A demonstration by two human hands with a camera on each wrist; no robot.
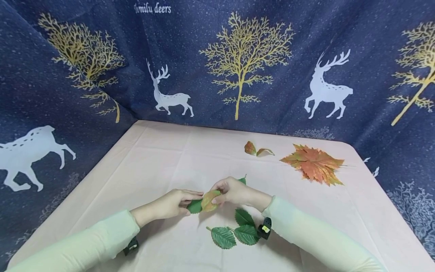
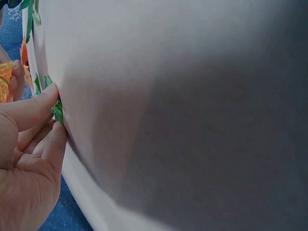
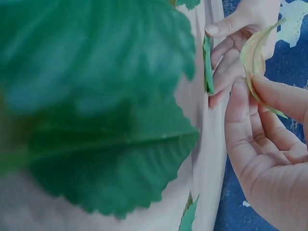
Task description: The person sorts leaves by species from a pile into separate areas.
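Beyond both hands rises a dark blue fabric backdrop (image 1: 183, 34) printed with golden trees and white deer. Under the hands spreads a table in pale pink cloth (image 1: 159, 162). Two pale green sleeves (image 1: 316, 234) run back from the wrists. Beyond the right hand and to its right lies a flat cluster of orange-red, jagged maple-shaped leaves (image 1: 312, 164). Nearer than the right hand, below its wrist, a sprig of dark green, saw-edged, veined leaves (image 1: 247, 235) rests on the cloth, three leaves showing. The right hand (image 1: 234, 192) is nearly closed, thumb against fingertips, pinching a thin, curved, yellow-orange oval leaf (image 1: 210, 200) by one end; the other end points toward the left hand, raised off the cloth. The left hand (image 1: 170, 204) is partly open, its thumb and fingers apart, with a small green oval leaf (image 1: 195, 206) held between their tips, low against the cloth and just beside the yellow-orange one. Another green leaf (image 1: 243, 180) peeks out just behind the right hand, mostly hidden. Each wrist carries a small black device (image 1: 264, 227). Well beyond the right hand sit two small curled leaves, an orange-brown one (image 1: 250, 147) and, to its right, a narrow arched one (image 1: 266, 152).
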